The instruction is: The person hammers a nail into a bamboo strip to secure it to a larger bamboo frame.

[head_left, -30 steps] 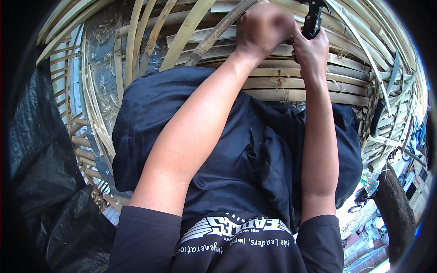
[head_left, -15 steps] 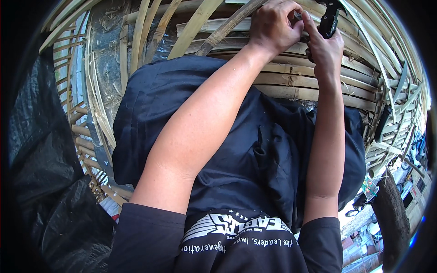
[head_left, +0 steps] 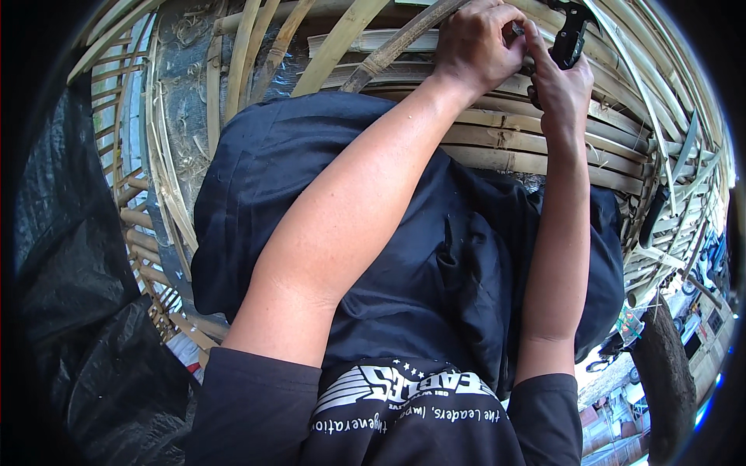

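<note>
Near the top edge, my right hand (head_left: 563,89) is closed round a black hand tool (head_left: 569,45) with slots along its handle and a hooked metal head. Its thumb reaches left to the fingertips of my left hand (head_left: 480,48). The left fingers are curled in a pinch, and whatever lies between them is hidden. A round bamboo stick (head_left: 396,48) slants up to the left hand's far side. Split bamboo slats (head_left: 505,138) lie side by side under both hands.
A knife with a black handle (head_left: 657,216) rests on the bamboo lattice (head_left: 688,202) at the right. Loose bamboo strips (head_left: 334,48) lean at the upper left. Black sheeting (head_left: 74,256) hangs at the far left. A dark wooden post (head_left: 667,373) stands at the lower right.
Both hands and the black tool have shifted slightly to the right in the picture. Their grips look the same.
</note>
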`<state>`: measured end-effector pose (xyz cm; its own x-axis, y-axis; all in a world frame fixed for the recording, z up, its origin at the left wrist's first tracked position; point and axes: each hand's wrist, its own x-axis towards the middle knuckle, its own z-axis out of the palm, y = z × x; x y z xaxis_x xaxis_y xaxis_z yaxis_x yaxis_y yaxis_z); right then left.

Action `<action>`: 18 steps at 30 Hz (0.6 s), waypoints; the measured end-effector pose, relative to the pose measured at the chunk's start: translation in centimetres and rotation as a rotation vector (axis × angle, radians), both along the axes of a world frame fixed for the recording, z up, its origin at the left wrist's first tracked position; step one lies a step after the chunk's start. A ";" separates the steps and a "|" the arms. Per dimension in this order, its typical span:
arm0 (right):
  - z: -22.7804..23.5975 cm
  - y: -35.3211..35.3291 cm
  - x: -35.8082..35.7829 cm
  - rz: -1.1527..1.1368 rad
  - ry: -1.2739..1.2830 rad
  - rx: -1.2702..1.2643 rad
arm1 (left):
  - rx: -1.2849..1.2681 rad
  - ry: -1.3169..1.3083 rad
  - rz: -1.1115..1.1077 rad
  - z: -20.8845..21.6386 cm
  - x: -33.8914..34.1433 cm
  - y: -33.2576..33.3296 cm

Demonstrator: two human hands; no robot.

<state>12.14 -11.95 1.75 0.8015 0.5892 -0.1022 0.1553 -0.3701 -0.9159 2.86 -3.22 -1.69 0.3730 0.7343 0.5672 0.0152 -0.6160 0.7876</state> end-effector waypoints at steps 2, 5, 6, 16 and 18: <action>0.0 0.0 0.0 0.012 -0.016 -0.012 | -0.003 -0.011 0.003 -0.1 0.0 0.1; 0.1 0.0 -0.2 -0.023 0.007 -0.007 | -0.061 -0.022 -0.006 0.0 0.1 0.1; 0.1 0.0 -0.2 -0.023 0.004 0.003 | -0.061 -0.024 -0.008 0.0 0.1 0.1; -0.2 -0.1 -0.1 -0.012 -0.049 -0.013 | -0.065 -0.009 -0.007 0.2 0.0 0.2; -0.2 -0.1 -0.2 -0.017 -0.052 -0.008 | -0.055 0.005 -0.004 0.1 0.1 0.2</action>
<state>11.95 -12.03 1.57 0.8161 0.5744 -0.0645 0.1965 -0.3806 -0.9036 2.92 -2.98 -1.62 0.3788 0.7624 0.5246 0.0162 -0.5723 0.8199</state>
